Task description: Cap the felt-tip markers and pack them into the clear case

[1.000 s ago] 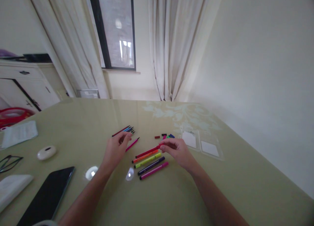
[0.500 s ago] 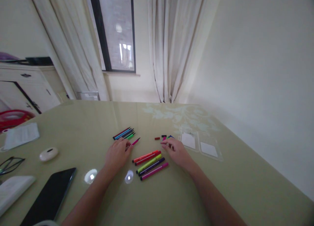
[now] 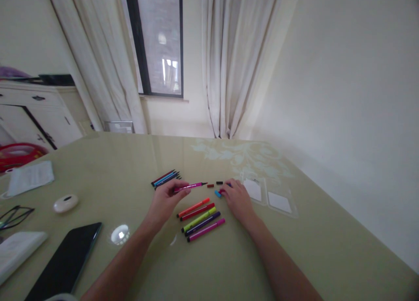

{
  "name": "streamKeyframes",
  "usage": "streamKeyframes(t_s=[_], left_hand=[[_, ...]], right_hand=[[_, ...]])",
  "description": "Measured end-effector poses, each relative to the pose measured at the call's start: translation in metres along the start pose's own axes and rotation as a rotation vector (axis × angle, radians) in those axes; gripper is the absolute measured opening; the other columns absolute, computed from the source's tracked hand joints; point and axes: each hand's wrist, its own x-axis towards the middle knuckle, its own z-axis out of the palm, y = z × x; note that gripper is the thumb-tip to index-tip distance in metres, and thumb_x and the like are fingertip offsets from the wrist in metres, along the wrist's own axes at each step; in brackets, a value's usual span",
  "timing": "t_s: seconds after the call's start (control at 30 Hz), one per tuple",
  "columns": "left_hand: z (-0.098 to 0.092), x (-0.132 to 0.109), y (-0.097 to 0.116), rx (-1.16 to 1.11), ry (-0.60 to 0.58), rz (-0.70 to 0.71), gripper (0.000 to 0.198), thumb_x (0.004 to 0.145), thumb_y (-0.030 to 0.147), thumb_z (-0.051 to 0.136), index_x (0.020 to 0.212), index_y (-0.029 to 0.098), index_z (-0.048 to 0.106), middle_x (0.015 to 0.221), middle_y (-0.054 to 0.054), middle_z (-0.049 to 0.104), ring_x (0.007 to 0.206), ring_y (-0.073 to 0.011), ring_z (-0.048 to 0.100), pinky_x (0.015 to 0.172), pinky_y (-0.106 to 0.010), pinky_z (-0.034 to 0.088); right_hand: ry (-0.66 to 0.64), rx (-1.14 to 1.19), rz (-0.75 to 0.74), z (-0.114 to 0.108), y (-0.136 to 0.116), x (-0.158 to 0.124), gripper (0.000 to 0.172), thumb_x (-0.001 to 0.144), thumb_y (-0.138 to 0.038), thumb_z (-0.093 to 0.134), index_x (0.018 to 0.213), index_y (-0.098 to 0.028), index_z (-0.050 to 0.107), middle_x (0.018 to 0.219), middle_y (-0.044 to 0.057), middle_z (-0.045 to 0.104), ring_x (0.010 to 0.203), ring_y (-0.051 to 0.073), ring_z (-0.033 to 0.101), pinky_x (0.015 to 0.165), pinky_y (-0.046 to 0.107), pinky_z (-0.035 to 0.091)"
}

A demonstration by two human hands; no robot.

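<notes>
My left hand (image 3: 166,198) is closed round an uncapped magenta marker (image 3: 191,186), held level just above the table with its tip pointing right. My right hand (image 3: 236,196) rests among several loose caps (image 3: 218,184), its fingers pinched on something small I cannot make out; a light-blue cap (image 3: 217,193) lies at its fingertips. Between my hands lie several capped markers (image 3: 200,216) side by side: orange, red, yellow-green, dark purple, pink. A bundle of uncapped markers (image 3: 165,178) lies just beyond my left hand.
On the yellow-green table (image 3: 294,248), a clear marker pouch (image 3: 273,197) lies right of my right hand. At the left are a black tablet (image 3: 67,259), a white oval object (image 3: 65,203), glasses (image 3: 13,216), a paper packet (image 3: 29,178) and a white case (image 3: 16,251).
My left hand has picked the magenta marker up off the table and turned it level. My right hand let go of the red marker and moved up to the loose caps.
</notes>
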Motion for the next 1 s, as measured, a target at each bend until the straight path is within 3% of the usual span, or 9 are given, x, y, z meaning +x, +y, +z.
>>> streamKeyframes(t_s=[0.17, 0.27, 0.47, 0.63, 0.8, 1.0], left_hand=[[0.003, -0.006, 0.010, -0.189, 0.004, -0.034, 0.034, 0.082, 0.047, 0.082, 0.104, 0.021, 0.080, 0.100, -0.007, 0.081, 0.091, -0.0190, 0.073, 0.082, -0.029, 0.059], [0.003, -0.009, 0.016, -0.225, 0.001, -0.009, 0.029, 0.082, 0.043, 0.083, 0.102, 0.021, 0.080, 0.095, -0.005, 0.080, 0.087, -0.0165, 0.073, 0.078, -0.025, 0.059], [0.003, -0.015, 0.029, -0.266, 0.038, 0.028, 0.022, 0.078, 0.035, 0.088, 0.094, 0.021, 0.080, 0.085, -0.003, 0.080, 0.076, -0.0136, 0.072, 0.069, -0.022, 0.060], [0.002, -0.017, 0.032, -0.267, 0.032, 0.059, 0.020, 0.079, 0.033, 0.087, 0.095, 0.023, 0.081, 0.091, -0.004, 0.081, 0.080, -0.0153, 0.074, 0.073, -0.024, 0.063], [0.002, -0.018, 0.032, -0.272, 0.052, 0.048, 0.025, 0.077, 0.037, 0.088, 0.094, 0.020, 0.079, 0.091, -0.006, 0.081, 0.079, -0.0179, 0.075, 0.073, -0.029, 0.065], [0.002, -0.018, 0.033, -0.249, 0.072, 0.030, 0.030, 0.074, 0.041, 0.089, 0.093, 0.020, 0.078, 0.090, -0.006, 0.081, 0.079, -0.0195, 0.076, 0.073, -0.031, 0.066]], right_hand=[[0.051, -0.014, -0.001, 0.004, 0.001, 0.000, 0.011, 0.099, -0.019, 0.061, 0.103, -0.022, 0.071, 0.119, 0.011, 0.067, 0.110, 0.030, 0.059, 0.091, 0.040, 0.046], [0.119, 0.073, 0.017, 0.000, -0.002, 0.000, 0.012, 0.100, -0.017, 0.058, 0.104, -0.020, 0.068, 0.113, 0.012, 0.070, 0.106, 0.030, 0.061, 0.090, 0.041, 0.046], [0.245, 0.760, 0.030, -0.025, -0.016, -0.008, 0.014, 0.103, -0.032, 0.056, 0.103, -0.022, 0.066, 0.098, 0.006, 0.074, 0.092, 0.023, 0.067, 0.083, 0.036, 0.051], [0.255, 1.245, 0.096, -0.046, -0.026, -0.015, 0.018, 0.093, -0.041, 0.074, 0.099, -0.023, 0.073, 0.093, 0.004, 0.076, 0.089, 0.020, 0.070, 0.082, 0.033, 0.055], [0.231, 1.386, 0.112, -0.051, -0.029, -0.018, 0.016, 0.087, -0.036, 0.082, 0.098, -0.024, 0.076, 0.093, 0.004, 0.079, 0.087, 0.018, 0.071, 0.080, 0.031, 0.057], [0.211, 1.396, 0.116, -0.052, -0.032, -0.019, 0.018, 0.086, -0.037, 0.083, 0.097, -0.024, 0.077, 0.095, 0.005, 0.080, 0.088, 0.020, 0.073, 0.082, 0.034, 0.060]])
